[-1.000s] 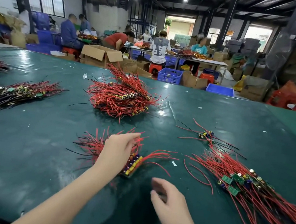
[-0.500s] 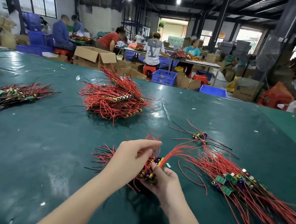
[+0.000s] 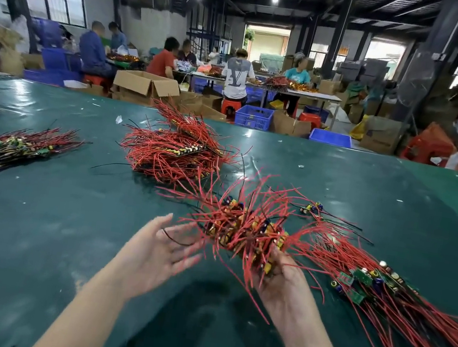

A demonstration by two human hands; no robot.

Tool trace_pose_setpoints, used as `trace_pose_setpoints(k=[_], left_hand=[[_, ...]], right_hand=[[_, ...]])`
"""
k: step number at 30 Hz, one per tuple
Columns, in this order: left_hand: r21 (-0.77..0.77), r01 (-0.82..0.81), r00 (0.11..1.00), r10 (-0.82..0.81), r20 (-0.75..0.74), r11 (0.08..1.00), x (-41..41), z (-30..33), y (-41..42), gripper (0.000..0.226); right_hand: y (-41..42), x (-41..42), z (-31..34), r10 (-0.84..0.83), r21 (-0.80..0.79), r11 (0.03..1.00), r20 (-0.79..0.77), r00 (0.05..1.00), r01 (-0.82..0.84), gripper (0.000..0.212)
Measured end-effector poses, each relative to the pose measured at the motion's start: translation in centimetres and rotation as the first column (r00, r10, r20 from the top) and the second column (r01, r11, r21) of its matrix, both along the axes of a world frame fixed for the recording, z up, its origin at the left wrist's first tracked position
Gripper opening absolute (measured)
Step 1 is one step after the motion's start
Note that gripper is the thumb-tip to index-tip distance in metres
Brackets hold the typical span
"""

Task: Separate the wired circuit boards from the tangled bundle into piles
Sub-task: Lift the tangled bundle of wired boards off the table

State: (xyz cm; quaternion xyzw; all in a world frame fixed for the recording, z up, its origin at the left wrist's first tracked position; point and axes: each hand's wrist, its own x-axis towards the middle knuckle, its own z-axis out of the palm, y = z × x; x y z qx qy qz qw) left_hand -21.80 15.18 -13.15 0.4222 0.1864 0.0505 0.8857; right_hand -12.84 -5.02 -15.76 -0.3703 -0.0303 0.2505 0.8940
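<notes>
Sorting looks partly done. One heap of red-wired boards, the far pile (image 3: 174, 152), lies mid-bench toward the far edge. A darker-wired pile (image 3: 9, 146) sits by the left edge. A long spread, the right pile (image 3: 377, 287), runs to the right edge, and one loose board (image 3: 310, 208) lies just beyond it.

The bundle (image 3: 245, 232) is lifted above the bench near the front edge. The right hand (image 3: 282, 285) grips its underside, fingers curled round boards and wires. The left hand (image 3: 157, 248) is beside it with fingers spread, holding nothing, a black wire at the fingertips. Judged: this clump is not yet pulled apart.

Containers stand off the bench, behind it: an open carton (image 3: 146, 85), a blue crate (image 3: 254, 117) and a blue bin (image 3: 330, 137). Their contents cannot be seen.
</notes>
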Motion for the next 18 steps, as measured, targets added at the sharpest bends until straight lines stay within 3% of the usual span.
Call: trace_pose_setpoints(k=[2, 4, 6, 9, 11, 15, 18], left_hand=[[-0.13, 0.18, 0.975, -0.16, 0.156, 0.975, 0.6, -0.2, 0.1, 0.049], [-0.16, 0.279, 0.934, -0.228, 0.277, 0.947, 1.3, -0.5, 0.1, 0.05], [-0.127, 0.332, 0.905, -0.278, 0.323, 0.935, 1.6, -1.0, -0.2, 0.048], [-0.109, 0.418, 0.868, -0.361, 0.34, 0.902, 1.7, -2.3, 0.0, 0.042], [-0.139, 0.461, 0.845, -0.386, 0.371, 0.876, 1.6, -2.7, 0.5, 0.038], [-0.051, 0.35, 0.923, -0.334, 0.193, 0.936, 1.2, -3.4, 0.4, 0.06], [0.046, 0.286, 0.954, -0.289, 0.079, 0.957, 1.3, -2.9, -0.5, 0.04]], right_hand=[[-0.4, 0.1, 0.1, 0.023, 0.001, 1.0, -0.014, 1.0, -0.023, 0.025], [-0.8, 0.2, 0.2, 0.02, 0.038, 0.999, -0.053, 0.998, -0.018, 0.027], [-1.2, 0.2, 0.3, 0.009, 0.052, 0.999, -0.058, 0.998, -0.006, 0.02], [-1.4, 0.2, 0.2, -0.027, -0.029, 0.999, -0.037, 0.999, 0.026, 0.032], [-1.4, 0.2, 0.1, -0.021, -0.104, 0.994, 0.016, 1.0, 0.022, 0.024], [-1.3, 0.5, -0.2, -0.031, -0.231, 0.971, 0.112, 0.993, 0.056, 0.015], [-0.9, 0.2, -0.1, -0.016, -0.247, 0.967, 0.162, 0.987, 0.056, 0.015]])
